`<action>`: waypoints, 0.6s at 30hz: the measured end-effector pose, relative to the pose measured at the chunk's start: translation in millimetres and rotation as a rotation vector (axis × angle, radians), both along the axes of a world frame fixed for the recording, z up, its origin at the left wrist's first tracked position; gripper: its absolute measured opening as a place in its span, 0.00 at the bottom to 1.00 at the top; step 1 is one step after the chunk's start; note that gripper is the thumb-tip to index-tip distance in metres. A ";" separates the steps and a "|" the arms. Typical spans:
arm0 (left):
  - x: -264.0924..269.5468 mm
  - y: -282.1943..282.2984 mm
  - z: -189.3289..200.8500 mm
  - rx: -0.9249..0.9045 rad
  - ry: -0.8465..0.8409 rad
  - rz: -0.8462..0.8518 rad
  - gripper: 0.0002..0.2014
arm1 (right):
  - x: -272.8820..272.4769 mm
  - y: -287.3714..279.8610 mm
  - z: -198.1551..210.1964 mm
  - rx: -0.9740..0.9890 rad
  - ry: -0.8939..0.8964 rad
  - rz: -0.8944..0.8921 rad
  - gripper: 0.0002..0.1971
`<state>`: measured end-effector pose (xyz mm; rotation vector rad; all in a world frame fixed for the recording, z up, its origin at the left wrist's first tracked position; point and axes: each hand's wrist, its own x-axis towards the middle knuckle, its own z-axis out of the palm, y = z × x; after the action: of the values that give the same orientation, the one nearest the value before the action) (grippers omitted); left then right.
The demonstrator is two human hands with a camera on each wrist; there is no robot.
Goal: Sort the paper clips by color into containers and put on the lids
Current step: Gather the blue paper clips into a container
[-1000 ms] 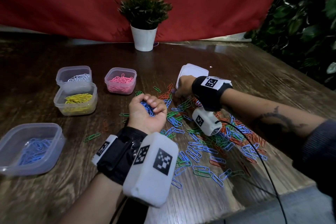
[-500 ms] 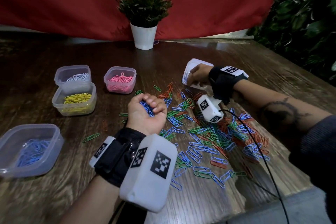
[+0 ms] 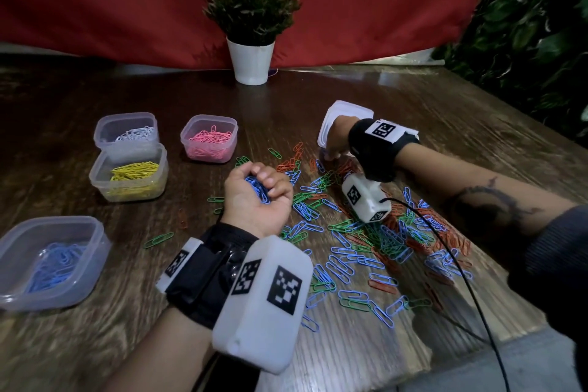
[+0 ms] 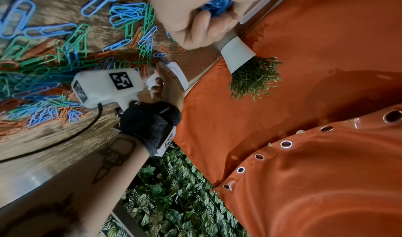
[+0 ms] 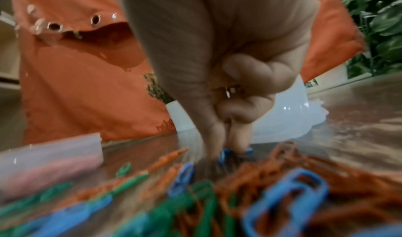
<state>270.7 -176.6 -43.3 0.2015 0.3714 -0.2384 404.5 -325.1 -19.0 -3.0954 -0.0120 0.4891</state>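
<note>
**Paper clips: a blue fistful in the left hand, a blue one under the right fingertips**

Head view: the paper clips (image 3: 366, 232) lie scattered in blue, green and orange over the tabletop (image 3: 350, 356). The left hand (image 3: 257, 197) hovers palm-up above them, fingers curled tight round a bunch of blue clips (image 3: 258, 188). The right hand (image 3: 337, 137) reaches down at the far edge of the scatter, just in front of a stack of white lids (image 3: 346, 111). On the left stand four containers: blue container (image 3: 79, 277), yellow container (image 3: 127, 194), white container (image 3: 105, 127) and pink container (image 3: 194, 130).

Left wrist view: the curled fingers (image 4: 202, 25) close on the blue bunch; beyond, the right hand's fingers point down beside the lids.

Right wrist view, blurred: thumb and fingers (image 5: 237, 137) come together on the tabletop, pinching a blue clip (image 5: 224, 154) at their tips; the remaining fingers are curled above it.
</note>
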 end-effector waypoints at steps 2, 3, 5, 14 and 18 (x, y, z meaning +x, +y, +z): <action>-0.3 -0.3 0.4 0.002 0.002 -0.001 0.27 | 10.8 -2.0 -6.9 -0.065 -0.052 -0.042 0.18; -0.3 -0.4 0.5 0.003 0.003 -0.001 0.27 | 9.6 -1.4 -6.1 -0.119 -0.073 -0.005 0.16; -0.8 -0.6 0.6 0.008 0.006 0.002 0.27 | -2.0 5.2 -5.6 -0.084 -0.080 0.032 0.14; -0.4 1.5 0.8 -0.008 0.003 -0.003 0.28 | -15.4 11.9 -9.1 -0.059 -0.095 0.039 0.17; 0.8 2.0 2.5 -0.012 0.010 0.004 0.27 | -12.4 6.9 -8.4 -0.018 -0.077 0.031 0.18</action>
<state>271.5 -174.6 -40.8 0.1879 0.3807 -0.2378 392.1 -318.2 -27.4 -3.1341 -0.0570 0.3724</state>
